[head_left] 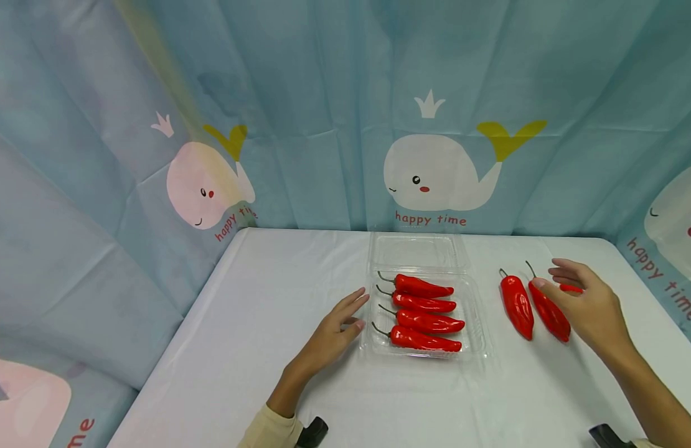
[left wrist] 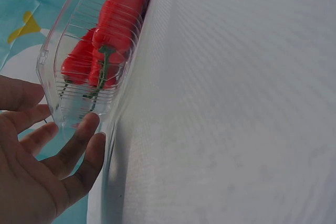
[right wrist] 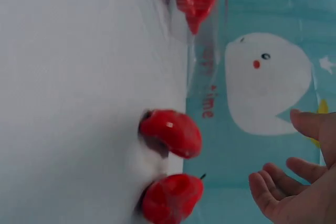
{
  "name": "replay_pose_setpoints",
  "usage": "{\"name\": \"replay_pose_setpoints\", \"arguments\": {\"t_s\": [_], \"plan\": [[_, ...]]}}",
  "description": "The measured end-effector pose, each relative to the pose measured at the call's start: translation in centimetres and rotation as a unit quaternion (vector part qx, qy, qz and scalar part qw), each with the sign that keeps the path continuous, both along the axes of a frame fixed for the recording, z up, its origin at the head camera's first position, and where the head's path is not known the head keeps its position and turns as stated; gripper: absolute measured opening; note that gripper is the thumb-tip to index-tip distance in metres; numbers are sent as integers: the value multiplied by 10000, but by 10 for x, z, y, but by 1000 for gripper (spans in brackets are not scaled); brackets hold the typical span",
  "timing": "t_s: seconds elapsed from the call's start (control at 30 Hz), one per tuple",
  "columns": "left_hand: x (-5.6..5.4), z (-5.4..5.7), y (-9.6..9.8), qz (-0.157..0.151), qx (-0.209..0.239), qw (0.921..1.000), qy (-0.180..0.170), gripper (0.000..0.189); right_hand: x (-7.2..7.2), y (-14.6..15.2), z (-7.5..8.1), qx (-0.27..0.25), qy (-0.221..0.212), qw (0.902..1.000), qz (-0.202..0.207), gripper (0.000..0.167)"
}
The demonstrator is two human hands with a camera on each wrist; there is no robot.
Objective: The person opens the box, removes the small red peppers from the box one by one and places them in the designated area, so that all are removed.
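Several red chili peppers [head_left: 426,322] with dark stems lie in a row in a clear plastic clamshell box [head_left: 475,320], its lid [head_left: 415,252] folded back. My left hand [head_left: 331,339] is at the box's left side, fingers spread; in the left wrist view the fingertips are close to the box wall, and contact cannot be told. Right of the box lie two loose chili peppers, one [head_left: 516,306] nearer the box and one [head_left: 549,311] beside my right hand [head_left: 592,308]. The right hand hovers over a third pepper [head_left: 571,288], mostly hidden, and holds nothing.
A white cloth covers the table [head_left: 256,323]. Behind it hangs a blue curtain [head_left: 323,124] printed with whales, which also runs along the left and right sides. Dark wrist devices [head_left: 312,432] show at the bottom of the head view.
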State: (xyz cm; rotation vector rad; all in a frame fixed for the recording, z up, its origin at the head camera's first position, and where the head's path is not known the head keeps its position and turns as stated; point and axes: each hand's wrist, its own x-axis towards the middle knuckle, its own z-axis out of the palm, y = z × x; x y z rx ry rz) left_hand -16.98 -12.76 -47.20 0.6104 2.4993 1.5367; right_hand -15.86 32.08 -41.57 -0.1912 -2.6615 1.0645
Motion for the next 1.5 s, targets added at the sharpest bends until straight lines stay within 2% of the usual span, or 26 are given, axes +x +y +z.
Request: {"name": "replay_pose_setpoints", "arguments": {"t_s": [0.13,0.5,0.67,0.9,1.07,1.3,1.5], "plan": [[0,0,0,-12,7,10000,-4,55,-1,-15,4,-92,142,9995,264,75],[0,0,0,13,4,10000,-8,55,-6,-50,11,-336,176,9947,955,72],[0,0,0,-13,27,10000,7,55,-7,-65,12,-261,36,9914,1278,74],[0,0,-1,-26,22,10000,8,55,-9,-83,7,-589,-218,9814,1816,77],[0,0,0,-18,15,10000,23,55,-10,-95,2,-716,-188,9752,2087,73],[0,0,0,-25,40,10000,21,55,-14,-112,-9,-778,-63,9688,2351,70],[0,-1,0,-28,39,10000,33,55,-18,-122,-15,-862,-207,9655,2447,70]]}}
